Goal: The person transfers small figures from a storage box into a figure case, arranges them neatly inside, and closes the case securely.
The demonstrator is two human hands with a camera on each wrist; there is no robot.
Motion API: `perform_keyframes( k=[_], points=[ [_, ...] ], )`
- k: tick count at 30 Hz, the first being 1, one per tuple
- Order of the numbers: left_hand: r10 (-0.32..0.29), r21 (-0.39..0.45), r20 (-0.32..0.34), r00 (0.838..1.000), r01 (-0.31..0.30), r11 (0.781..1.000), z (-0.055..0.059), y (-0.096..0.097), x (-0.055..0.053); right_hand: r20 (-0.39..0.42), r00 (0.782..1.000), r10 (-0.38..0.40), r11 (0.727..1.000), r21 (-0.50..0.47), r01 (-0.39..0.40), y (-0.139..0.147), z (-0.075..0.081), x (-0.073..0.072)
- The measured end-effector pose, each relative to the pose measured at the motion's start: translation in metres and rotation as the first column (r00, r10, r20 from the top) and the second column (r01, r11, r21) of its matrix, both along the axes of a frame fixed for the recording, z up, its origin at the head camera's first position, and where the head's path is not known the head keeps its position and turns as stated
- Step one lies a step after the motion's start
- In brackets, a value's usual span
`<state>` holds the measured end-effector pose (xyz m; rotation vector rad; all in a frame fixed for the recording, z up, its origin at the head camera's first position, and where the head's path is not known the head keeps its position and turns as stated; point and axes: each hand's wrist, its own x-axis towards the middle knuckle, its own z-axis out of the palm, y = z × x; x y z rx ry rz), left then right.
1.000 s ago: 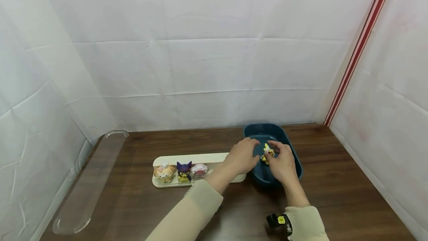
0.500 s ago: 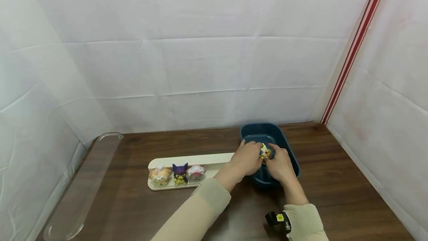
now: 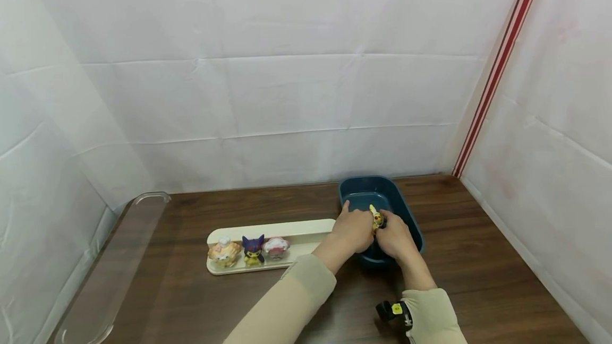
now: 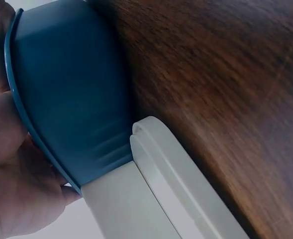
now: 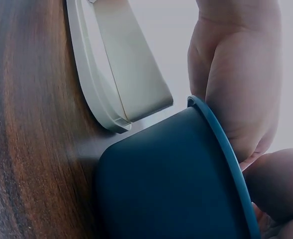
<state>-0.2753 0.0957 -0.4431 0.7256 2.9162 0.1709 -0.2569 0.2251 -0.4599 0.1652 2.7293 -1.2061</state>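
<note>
Both hands are over the dark blue basin (image 3: 365, 200) on the right part of the table. Between them is a small yellow figurine (image 3: 377, 220) with dark patches, its lower part hidden by the fingers. My left hand (image 3: 355, 228) holds it from the left with curled fingers, one finger sticking up. From the right, my right hand (image 3: 394, 235) grips the same figurine. In the left wrist view the left hand (image 4: 17, 169) shows behind the basin's rim, and the right wrist view shows the right hand (image 5: 243, 89) above it; neither shows the figurine.
Left of the basin lies a cream tray (image 3: 306, 228), carrying a tan figurine with a white top (image 3: 224, 252), a purple-eared yellow figurine (image 3: 253, 250) and a pink-and-white figurine (image 3: 275, 247). A long clear cover (image 3: 115, 264) lies at the table's left edge. White cloth walls surround the table.
My left hand has come in from the left and closed against the figurine. The right hand's fingers have curled further around it, and the figurine has turned and sits lower between them.
</note>
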Motion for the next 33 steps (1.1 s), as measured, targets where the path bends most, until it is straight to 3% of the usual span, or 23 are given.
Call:
perform_keyframes(
  k=[12,22,27,33],
  points=[
    [0.022,0.05,-0.063,0.998,-0.019,0.999,0.001,-0.002,0.0,-0.013,1.0,-0.022,0.999,-0.026,0.022,-0.001,0.002,-0.001],
    [0.052,0.116,-0.134,0.99,-0.036,0.993,0.005,-0.004,-0.001,-0.131,0.99,-0.061,0.998,-0.032,0.058,-0.003,0.007,0.001],
    [0.066,0.179,-0.156,0.986,-0.037,0.983,0.007,-0.009,-0.001,-0.171,0.983,-0.073,0.997,-0.047,0.066,-0.003,0.013,0.004],
    [0.093,0.278,-0.138,0.986,-0.052,0.959,0.01,-0.019,0.0,-0.23,0.971,-0.064,0.995,-0.083,0.046,-0.006,0.018,0.006]
  ],
)
